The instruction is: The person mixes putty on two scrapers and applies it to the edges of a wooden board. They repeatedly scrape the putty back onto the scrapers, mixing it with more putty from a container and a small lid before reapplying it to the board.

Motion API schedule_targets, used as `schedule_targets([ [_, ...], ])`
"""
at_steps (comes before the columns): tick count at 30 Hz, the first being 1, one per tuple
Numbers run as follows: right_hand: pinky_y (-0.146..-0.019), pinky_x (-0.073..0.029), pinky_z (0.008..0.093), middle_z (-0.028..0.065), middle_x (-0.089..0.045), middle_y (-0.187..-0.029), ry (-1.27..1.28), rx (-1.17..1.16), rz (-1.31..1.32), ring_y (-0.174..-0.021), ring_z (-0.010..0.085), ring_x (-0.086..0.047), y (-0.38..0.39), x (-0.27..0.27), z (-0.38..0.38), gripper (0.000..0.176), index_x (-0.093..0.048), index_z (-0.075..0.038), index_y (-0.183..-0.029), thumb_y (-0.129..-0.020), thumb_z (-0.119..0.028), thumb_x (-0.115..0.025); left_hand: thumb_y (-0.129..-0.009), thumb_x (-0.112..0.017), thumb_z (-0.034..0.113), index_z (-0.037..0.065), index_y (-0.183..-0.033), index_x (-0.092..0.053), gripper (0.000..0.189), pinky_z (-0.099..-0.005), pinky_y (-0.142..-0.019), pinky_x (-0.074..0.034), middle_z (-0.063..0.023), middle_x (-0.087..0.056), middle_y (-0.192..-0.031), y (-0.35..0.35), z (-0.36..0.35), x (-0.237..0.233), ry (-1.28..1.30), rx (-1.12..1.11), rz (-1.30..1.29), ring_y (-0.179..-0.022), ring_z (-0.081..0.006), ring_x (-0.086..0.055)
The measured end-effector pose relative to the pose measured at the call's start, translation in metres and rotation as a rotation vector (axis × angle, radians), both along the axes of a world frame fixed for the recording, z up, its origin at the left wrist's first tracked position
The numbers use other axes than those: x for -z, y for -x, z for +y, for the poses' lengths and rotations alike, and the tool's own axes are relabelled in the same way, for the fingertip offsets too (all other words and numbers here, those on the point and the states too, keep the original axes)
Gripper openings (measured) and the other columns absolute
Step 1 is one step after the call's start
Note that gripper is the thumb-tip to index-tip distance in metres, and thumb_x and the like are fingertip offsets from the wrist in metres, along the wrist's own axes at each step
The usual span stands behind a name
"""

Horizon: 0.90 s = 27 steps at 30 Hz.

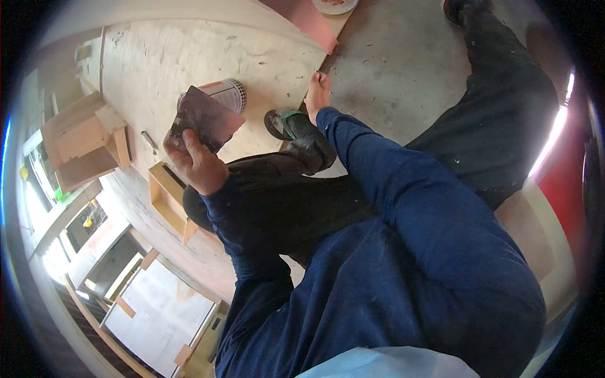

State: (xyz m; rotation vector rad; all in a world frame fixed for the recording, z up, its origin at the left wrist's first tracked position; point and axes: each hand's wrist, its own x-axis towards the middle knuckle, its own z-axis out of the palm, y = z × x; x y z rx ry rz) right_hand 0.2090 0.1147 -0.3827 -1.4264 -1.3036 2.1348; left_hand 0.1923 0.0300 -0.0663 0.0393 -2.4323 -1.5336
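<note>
My left hand grips a flat, dark reddish-brown square plate with smears on it. The thumb presses on its face and the other fingers are mostly behind it. Just beyond the plate a paint can with a checkered rim lies or leans, partly hidden. My right hand is at the dark edge of the pale board, its fingers curled in; whatever they hold is hidden. Close by it is my foot in a dark sandal with a green strap.
A round white dish with red smears sits at the top. On the left are a wooden box, a small tool and an open wooden tray. My dark-trousered leg stretches across the grey floor.
</note>
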Motion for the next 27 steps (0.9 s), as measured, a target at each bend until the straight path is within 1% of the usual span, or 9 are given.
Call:
schedule_targets([
  [1, -0.072, -0.044, 0.0388, 0.0039, -0.051, -0.109, 0.14, 0.043, 0.033, -0.093, 0.0189, -0.049, -0.005, -0.009, 0.0, 0.03, -0.043, -0.018, -0.115, -0.096, -0.042, -0.041, -0.096, -0.047, 0.006, -0.003, -0.119, -0.046, 0.025, -0.0319, -0.09, -0.048, -0.0142, -0.057, -0.111, -0.001, 0.0, 0.0, -0.004, -0.01, -0.014, -0.1, -0.0202, -0.058],
  [2, -0.072, -0.044, 0.0388, 0.0039, -0.051, -0.109, 0.141, 0.045, 0.035, -0.093, 0.0189, -0.049, -0.005, -0.02, 0.01, 0.03, -0.043, -0.018, -0.115, -0.096, -0.042, -0.041, -0.096, -0.047, 0.006, -0.003, -0.12, -0.046, 0.025, -0.032, -0.09, -0.048, -0.0142, -0.057, -0.111, -0.001, 0.001, 0.0, -0.008, -0.019, -0.027, -0.1, -0.0204, -0.058],
  [4, -0.074, -0.045, 0.0425, 0.0037, -0.052, -0.112, 0.497, 0.225, 0.014, -0.096, 0.0225, -0.052, -0.008, -0.041, 0.045, 0.033, -0.044, -0.02, -0.117, -0.096, -0.044, -0.041, -0.096, -0.047, 0.006, -0.004, -0.12, -0.045, 0.026, -0.0319, -0.09, -0.048, -0.0143, -0.057, -0.111, -0.002, 0.002, 0.001, -0.023, -0.029, -0.027, -0.1, -0.0204, -0.058],
  [5, -0.073, -0.046, 0.045, 0.0031, -0.053, -0.119, 0.546, 0.206, -0.012, -0.099, 0.0247, -0.054, -0.011, -0.048, 0.059, 0.037, -0.046, -0.023, -0.123, -0.095, -0.047, -0.041, -0.096, -0.047, 0.006, -0.004, -0.121, -0.045, 0.026, -0.0318, -0.089, -0.048, -0.0144, -0.057, -0.112, -0.003, 0.003, 0.001, -0.037, -0.039, -0.029, -0.1, -0.0205, -0.058],
  [9, -0.072, -0.047, 0.0452, 0.0027, -0.055, -0.125, 0.644, 0.253, -0.016, -0.103, 0.0248, -0.056, -0.006, -0.036, 0.079, 0.043, -0.046, -0.026, -0.132, -0.095, -0.047, -0.042, -0.096, -0.048, 0.007, -0.004, -0.121, -0.045, 0.027, -0.0312, -0.088, -0.048, -0.0145, -0.058, -0.112, -0.003, -0.001, 0.004, -0.059, 0.009, -0.009, -0.1, -0.0203, -0.058],
  [18, -0.069, -0.047, 0.0448, 0.0018, -0.059, -0.119, 0.588, 0.168, -0.006, -0.096, 0.0237, -0.059, -0.003, -0.035, 0.086, 0.039, -0.049, -0.025, -0.13, -0.095, -0.042, -0.042, -0.096, -0.05, 0.008, -0.005, -0.12, -0.045, 0.027, -0.0306, -0.085, -0.05, -0.015, -0.058, -0.11, -0.004, -0.006, 0.004, -0.041, 0.043, -0.033, -0.096, -0.0207, -0.059],
  [20, -0.067, -0.047, 0.0437, 0.0017, -0.059, -0.117, 0.575, 0.161, -0.02, -0.094, 0.023, -0.059, -0.001, -0.036, 0.086, 0.038, -0.05, -0.025, -0.129, -0.096, -0.041, -0.041, -0.092, -0.058, 0.013, -0.001, -0.12, -0.045, 0.034, -0.0345, -0.09, -0.045, -0.0129, -0.053, -0.112, -0.003, -0.007, 0.005, -0.118, 0.058, -0.061, -0.105, -0.0225, -0.053],
  [24, -0.063, -0.047, 0.0405, 0.0019, -0.061, -0.112, 0.524, 0.126, 0.032, -0.089, 0.0212, -0.059, -0.003, -0.037, 0.086, 0.036, -0.054, -0.025, -0.126, -0.095, -0.038, -0.04, -0.091, -0.058, 0.012, -0.001, -0.121, -0.045, 0.034, -0.0348, -0.09, -0.045, -0.0127, -0.053, -0.114, -0.005, -0.003, 0.001, -0.107, 0.055, -0.069, -0.106, -0.022, -0.053],
  [27, -0.06, -0.046, 0.0388, 0.0021, -0.062, -0.105, 0.453, 0.124, 0.076, -0.083, 0.0198, -0.059, -0.005, -0.048, 0.087, 0.034, -0.057, -0.023, -0.122, -0.095, -0.035, -0.04, -0.096, -0.05, 0.008, -0.003, -0.119, -0.046, 0.025, -0.0303, -0.089, -0.047, -0.0137, -0.057, -0.109, -0.009, 0.002, -0.003, -0.105, 0.11, -0.013, -0.098, -0.0193, -0.057],
])
